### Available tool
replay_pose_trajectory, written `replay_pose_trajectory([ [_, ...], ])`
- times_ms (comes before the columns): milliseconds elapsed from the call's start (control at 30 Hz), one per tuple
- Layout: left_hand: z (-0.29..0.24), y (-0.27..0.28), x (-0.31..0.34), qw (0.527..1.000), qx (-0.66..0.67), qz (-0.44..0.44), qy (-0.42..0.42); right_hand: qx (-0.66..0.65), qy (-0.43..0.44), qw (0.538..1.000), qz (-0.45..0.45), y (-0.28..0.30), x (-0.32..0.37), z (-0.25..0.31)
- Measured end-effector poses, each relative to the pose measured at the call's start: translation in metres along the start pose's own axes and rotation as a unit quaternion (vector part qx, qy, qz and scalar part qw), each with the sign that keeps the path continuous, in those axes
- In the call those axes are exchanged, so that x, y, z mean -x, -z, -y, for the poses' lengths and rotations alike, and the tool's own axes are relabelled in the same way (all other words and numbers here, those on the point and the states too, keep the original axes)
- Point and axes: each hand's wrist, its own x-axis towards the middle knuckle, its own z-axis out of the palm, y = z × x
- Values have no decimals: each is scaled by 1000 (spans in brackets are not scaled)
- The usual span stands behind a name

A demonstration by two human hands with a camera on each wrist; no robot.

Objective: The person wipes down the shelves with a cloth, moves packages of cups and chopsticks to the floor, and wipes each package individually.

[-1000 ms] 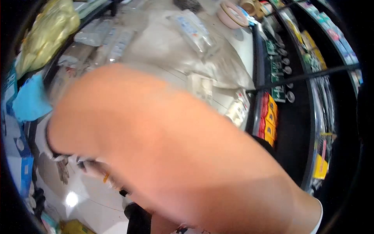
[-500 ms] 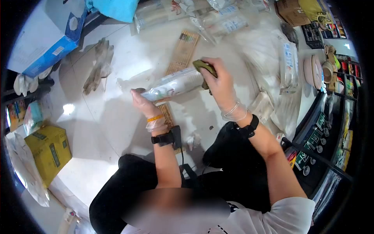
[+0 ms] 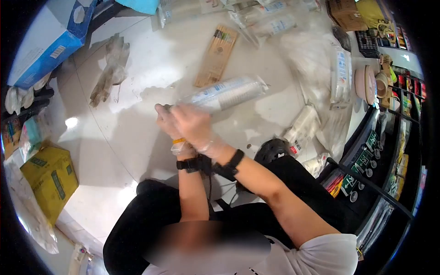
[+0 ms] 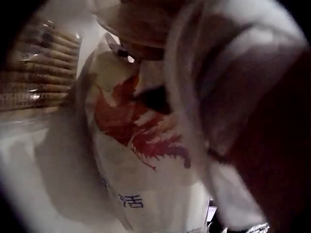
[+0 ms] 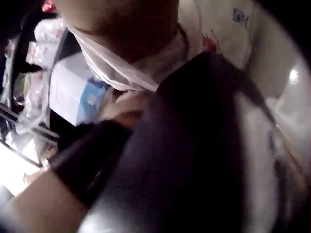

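A long clear plastic sleeve of what look like white disposable cups slants above the floor, its far end to the right. My left hand, in a clear plastic glove, grips its near end. Close against that hand, my right hand, gloved too, has its fingers curled at the same end; the olive cloth it carried is mostly hidden inside. The left wrist view shows a red bird print on the sleeve. Just beyond lies a flat pack of bamboo chopsticks.
Grey work gloves lie on the tiled floor to the left, near a blue-and-white box and a yellow carton. More plastic-wrapped packs lie at the back. A black shelf rack stands at the right.
My right hand has come from the sleeve's far end down to its near end, beside my left hand. The olive cloth has gone mostly out of sight. The left hand keeps its grip.
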Motion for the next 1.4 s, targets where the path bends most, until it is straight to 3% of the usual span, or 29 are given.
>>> replay_pose_trajectory([
  [33,3,0,3,1000,-2,-4,2,22,12,1000,18,5,5,-11],
  [100,15,-3,7,1000,-6,-12,5,124,52,989,-56,19,14,-45],
  [233,24,-15,7,999,-22,-40,-1,220,-65,965,-131,49,16,-98],
  [333,11,-51,12,991,-62,-93,-68,197,-205,947,-152,65,13,-132],
  [433,0,-51,16,996,-36,-83,8,230,-94,963,-106,63,13,-118],
  [500,3,-41,19,996,-24,-74,50,131,29,988,-79,45,11,-85],
  [567,8,-32,17,995,-20,-66,66,138,131,979,-70,25,13,-52],
  [667,15,-27,9,995,-16,-66,74,126,159,978,-49,24,12,-73],
  [700,13,-32,10,995,-18,-74,69,125,112,986,-13,45,2,-71],
  [800,10,-48,19,989,-24,-122,79,127,-22,989,-75,35,-4,-72],
  [900,13,-43,23,987,-42,-127,88,46,101,993,-40,28,13,-51],
  [1000,21,-45,17,986,-34,-142,79,77,-1,997,7,50,-6,-91],
  [1100,20,-54,23,983,-13,-152,99,58,107,993,-2,51,1,-73],
  [1233,23,-55,22,976,-12,-196,97,114,101,988,33,50,0,-71],
  [1267,24,-58,19,969,-68,-220,91,139,89,985,39,40,4,-73],
  [1333,7,-69,25,981,52,-118,147,195,60,977,53,28,10,-68],
  [1367,-5,-72,34,976,110,-70,176,34,98,993,-60,25,12,-60],
  [1400,-12,-67,42,965,168,-28,200,74,73,994,-25,31,14,-69],
])
